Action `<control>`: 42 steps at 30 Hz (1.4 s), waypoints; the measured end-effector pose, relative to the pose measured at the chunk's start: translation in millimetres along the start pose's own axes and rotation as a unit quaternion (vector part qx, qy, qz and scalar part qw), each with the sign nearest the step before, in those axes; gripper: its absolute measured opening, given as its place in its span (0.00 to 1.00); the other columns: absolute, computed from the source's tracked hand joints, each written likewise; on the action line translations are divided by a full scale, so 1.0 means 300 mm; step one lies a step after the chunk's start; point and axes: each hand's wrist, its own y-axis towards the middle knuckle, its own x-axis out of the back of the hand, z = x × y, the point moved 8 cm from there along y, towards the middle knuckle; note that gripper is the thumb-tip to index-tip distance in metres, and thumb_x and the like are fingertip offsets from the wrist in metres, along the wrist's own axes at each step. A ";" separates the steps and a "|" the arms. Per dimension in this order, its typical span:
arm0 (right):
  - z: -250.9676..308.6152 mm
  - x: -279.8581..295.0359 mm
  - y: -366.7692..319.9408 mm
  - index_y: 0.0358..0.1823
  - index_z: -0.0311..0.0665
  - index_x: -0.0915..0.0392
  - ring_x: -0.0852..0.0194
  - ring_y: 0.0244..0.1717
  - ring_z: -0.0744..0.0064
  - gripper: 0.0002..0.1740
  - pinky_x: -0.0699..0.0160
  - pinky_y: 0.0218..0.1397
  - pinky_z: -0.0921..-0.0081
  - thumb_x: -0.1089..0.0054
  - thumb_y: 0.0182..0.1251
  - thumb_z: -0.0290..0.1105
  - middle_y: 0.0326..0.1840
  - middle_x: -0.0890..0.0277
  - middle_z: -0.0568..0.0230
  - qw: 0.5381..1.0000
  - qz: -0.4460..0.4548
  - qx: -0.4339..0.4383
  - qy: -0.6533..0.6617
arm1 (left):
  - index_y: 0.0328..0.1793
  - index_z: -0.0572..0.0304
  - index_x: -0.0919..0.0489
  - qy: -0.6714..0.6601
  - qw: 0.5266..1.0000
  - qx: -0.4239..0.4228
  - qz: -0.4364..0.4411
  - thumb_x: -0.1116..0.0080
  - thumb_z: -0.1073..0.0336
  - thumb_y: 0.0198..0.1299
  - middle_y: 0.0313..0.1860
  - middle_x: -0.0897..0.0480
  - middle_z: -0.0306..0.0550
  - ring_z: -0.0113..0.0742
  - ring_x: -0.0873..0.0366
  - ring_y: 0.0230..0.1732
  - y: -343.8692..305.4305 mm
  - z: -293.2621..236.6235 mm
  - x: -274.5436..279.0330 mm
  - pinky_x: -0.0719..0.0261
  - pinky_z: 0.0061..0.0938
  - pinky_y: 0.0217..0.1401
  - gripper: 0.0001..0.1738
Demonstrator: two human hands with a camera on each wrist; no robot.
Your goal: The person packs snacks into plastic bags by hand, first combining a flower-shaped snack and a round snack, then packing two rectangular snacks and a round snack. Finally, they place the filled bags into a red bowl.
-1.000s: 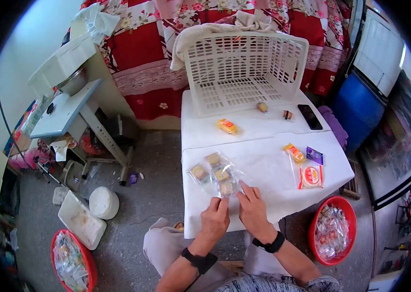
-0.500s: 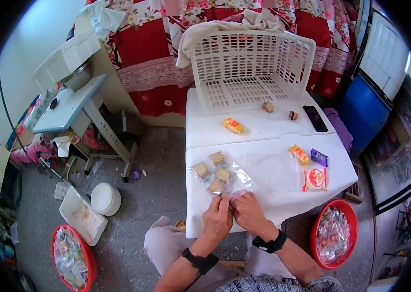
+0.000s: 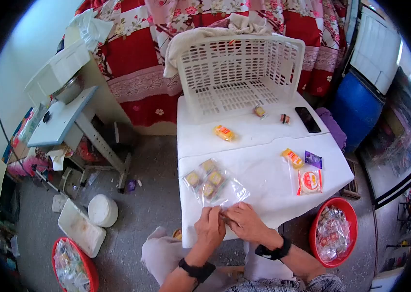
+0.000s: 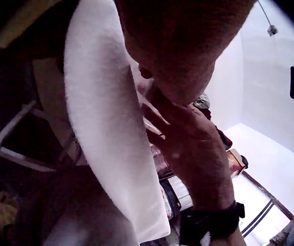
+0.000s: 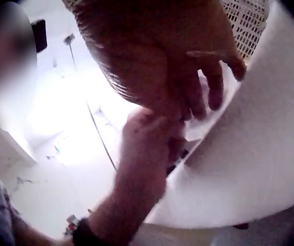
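Note:
A clear plastic bag (image 3: 234,191) lies on the white-covered table (image 3: 259,180), near its front edge. Inside it are several small square wrapped cakes (image 3: 209,189), pale brown with yellowish labels. My left hand (image 3: 210,227) pinches the near end of the bag. Right beside it, my right hand (image 3: 248,222) grips the same gathered end, and the fingers of both hands meet there. In the left wrist view the right hand (image 4: 193,148) shows beyond the dark left hand (image 4: 177,46). The pinched plastic is mostly hidden behind the fingers in both wrist views.
A white slotted crate (image 3: 239,73) lies on its side at the table's back. Wrapped snacks (image 3: 224,133), a round white-and-red packet (image 3: 309,182), a purple packet (image 3: 313,159) and a phone (image 3: 307,119) lie around. Red basins (image 3: 352,231) of packets stand on the floor both sides.
My hands have come together at the bag's near end, the right one closing in on the left. The cakes in the bag have shifted into a flatter, tighter group. The head view has tilted slightly.

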 end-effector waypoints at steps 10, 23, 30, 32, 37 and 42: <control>-0.592 0.596 0.451 0.40 0.32 0.21 0.22 0.39 0.48 0.16 0.24 0.44 0.60 0.41 0.57 0.38 0.35 0.20 0.48 0.957 -0.137 -0.153 -0.207 | 0.56 0.64 0.24 0.105 0.987 -0.005 0.118 0.39 0.67 0.49 0.34 0.28 0.45 0.43 0.22 0.30 -0.019 0.031 -0.079 0.24 0.36 0.25 0.25; -1.050 0.476 0.671 0.45 0.34 0.26 0.26 0.49 0.40 0.17 0.25 0.51 0.50 0.40 0.62 0.38 0.46 0.22 0.47 0.889 -0.160 -0.283 -0.323 | 0.52 0.64 0.21 0.099 0.985 0.025 0.137 0.40 0.71 0.47 0.32 0.28 0.45 0.41 0.22 0.28 0.008 0.012 -0.062 0.25 0.33 0.26 0.22; -0.841 0.507 0.573 0.34 0.30 0.18 0.20 0.42 0.49 0.26 0.23 0.45 0.60 0.36 0.51 0.51 0.40 0.19 0.43 0.930 -0.087 -0.320 -0.162 | 0.48 0.61 0.21 0.070 0.994 0.032 0.080 0.39 0.73 0.49 0.29 0.26 0.45 0.44 0.23 0.25 0.009 0.019 -0.050 0.26 0.35 0.23 0.17; -0.700 0.448 0.522 0.37 0.30 0.16 0.21 0.31 0.70 0.23 0.24 0.39 0.72 0.33 0.55 0.46 0.32 0.17 0.55 0.971 -0.033 -0.225 -0.068 | 0.42 0.60 0.21 0.027 0.998 0.046 0.045 0.39 0.75 0.51 0.27 0.25 0.47 0.47 0.23 0.25 0.014 0.023 -0.032 0.25 0.36 0.23 0.11; -0.167 0.314 0.135 0.48 0.33 0.22 0.18 0.40 0.68 0.23 0.22 0.42 0.73 0.30 0.51 0.35 0.41 0.17 0.58 0.986 0.014 -0.162 0.029 | 0.38 0.61 0.20 -0.014 0.998 0.046 0.037 0.39 0.75 0.55 0.26 0.25 0.50 0.49 0.23 0.24 0.023 0.035 -0.011 0.25 0.36 0.25 0.05; -0.027 0.194 -0.058 0.38 0.36 0.26 0.22 0.37 0.58 0.16 0.24 0.39 0.67 0.31 0.49 0.32 0.34 0.22 0.57 0.987 -0.067 -0.145 -0.023 | 0.38 0.58 0.20 -0.059 0.997 0.044 -0.030 0.39 0.73 0.56 0.27 0.25 0.48 0.48 0.24 0.22 0.023 0.046 -0.013 0.28 0.37 0.22 0.05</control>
